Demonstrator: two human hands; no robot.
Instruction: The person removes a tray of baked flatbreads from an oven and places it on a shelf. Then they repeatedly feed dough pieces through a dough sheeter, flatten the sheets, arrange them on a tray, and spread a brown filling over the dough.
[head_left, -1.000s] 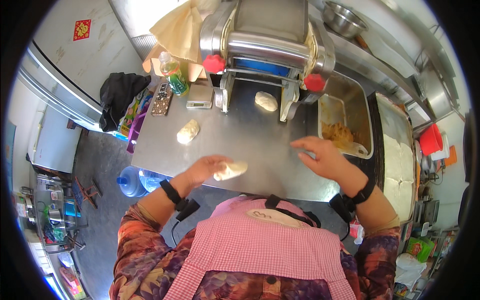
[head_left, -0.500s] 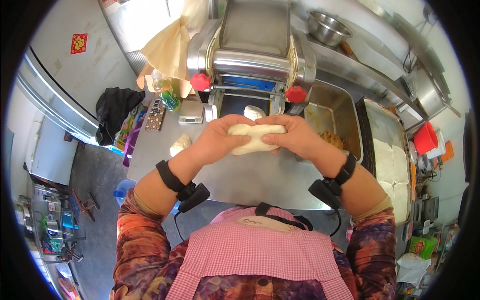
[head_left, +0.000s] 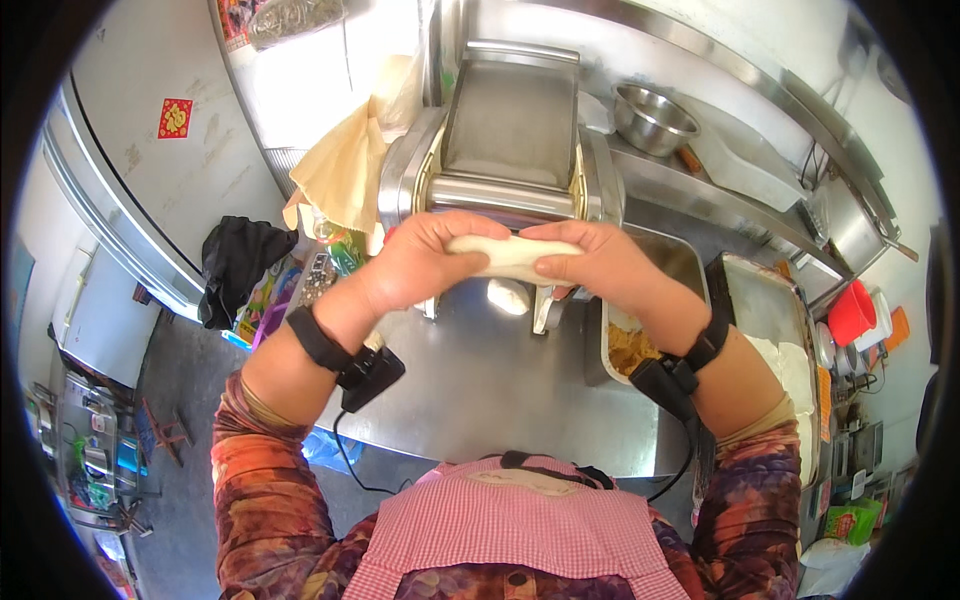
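Note:
A thick roll of pale dough point(head_left: 513, 257) stretches sideways between my two hands, held up in front of the metal roller machine point(head_left: 510, 130). Its left end is in the grip of my left hand point(head_left: 418, 264), thumb along the near side. My right hand point(head_left: 606, 264) closes on the other end in the same way. Behind and below the dough, a smaller white lump of dough point(head_left: 508, 296) shows at the machine's foot. My hands hide most of the machine's lower front.
To the right stands a deep steel pan point(head_left: 600, 340) with yellowish filling point(head_left: 630, 348). Beyond it lies a tray point(head_left: 760, 295) with flat white dough pieces. A steel bowl point(head_left: 655, 118) sits on the back shelf. A green-labelled bottle point(head_left: 345, 250) is left of the machine.
Both hands have lifted the dough up and forward, closer to the machine's rollers. The dough looks longer and narrower than before. The view has shifted too.

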